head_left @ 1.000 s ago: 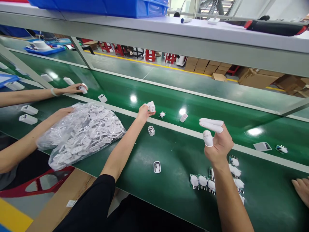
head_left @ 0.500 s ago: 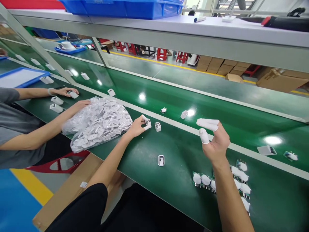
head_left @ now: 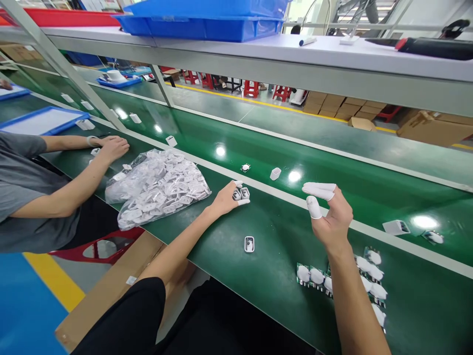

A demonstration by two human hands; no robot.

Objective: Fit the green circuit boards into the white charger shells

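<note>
My left hand (head_left: 224,199) has its thumb and fingers around two small white plastic housings standing side by side, a left one (head_left: 236,195) and a right one (head_left: 245,193), with dark parts inside. White finger cots cover the tips of its thumb and finger. A third white housing (head_left: 249,244) rests on the green bench, nearer to me. My right hand (head_left: 332,213), also in white finger cots, is raised above the bench with thumb and fingers apart and nothing between them. Below it lie rows of circuit boards (head_left: 303,273) with white round parts, some hidden by my forearm.
A clear bag (head_left: 166,185) of small white plastic pieces lies left of my hand. Beyond runs a green belt (head_left: 325,185) carrying a housing (head_left: 275,173) and a board (head_left: 246,168). A co-worker's hand (head_left: 114,148) is at far left. A shelf (head_left: 221,56) with blue trays crosses above.
My left hand has moved right with its housing and now encloses the second one too. My right hand stays nearly still. Belt items shifted left; the co-worker's hand left the bag.
</note>
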